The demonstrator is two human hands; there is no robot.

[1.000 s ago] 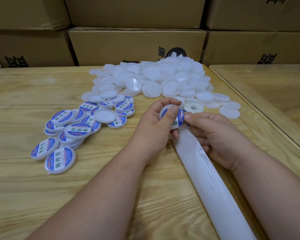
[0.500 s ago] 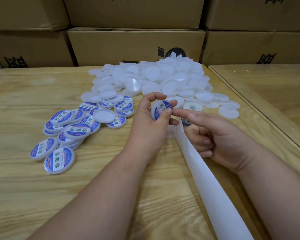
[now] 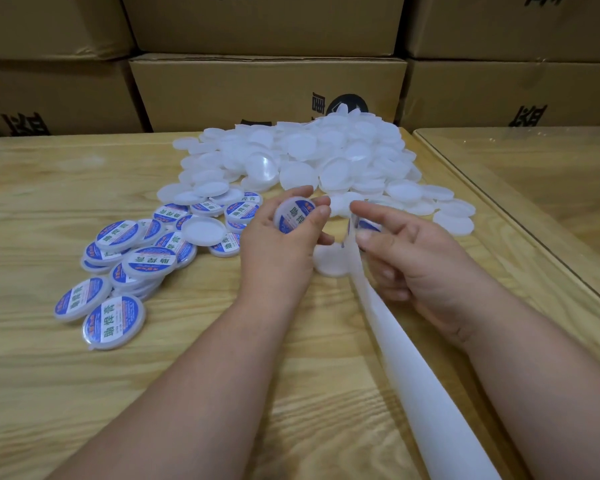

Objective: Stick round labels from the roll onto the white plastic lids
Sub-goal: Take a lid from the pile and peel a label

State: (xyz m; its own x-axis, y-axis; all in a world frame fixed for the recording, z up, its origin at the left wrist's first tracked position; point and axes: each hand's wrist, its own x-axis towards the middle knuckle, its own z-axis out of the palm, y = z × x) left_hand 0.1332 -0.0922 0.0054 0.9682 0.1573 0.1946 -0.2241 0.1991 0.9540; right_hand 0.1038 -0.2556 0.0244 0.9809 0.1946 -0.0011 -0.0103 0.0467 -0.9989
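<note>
We are gripping a labelled lid point(image 3: 294, 215) in our left hand point(image 3: 278, 251) while our right hand's point(image 3: 420, 265) fingers point(image 3: 371, 216) are pinching the strip point(image 3: 406, 372) above the table point(image 3: 49, 393).

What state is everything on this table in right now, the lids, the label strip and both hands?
Lid in the left hand: labelled, held up off the table.
Left hand: grips that lid by its rim.
Right hand: fingers pinch the backing strip.
Backing strip: peeled, trailing toward the camera.
Labelled lids: heaped at left.
White lids: unlabelled, piled behind.
Cardboard boxes: stacked, closed.
</note>
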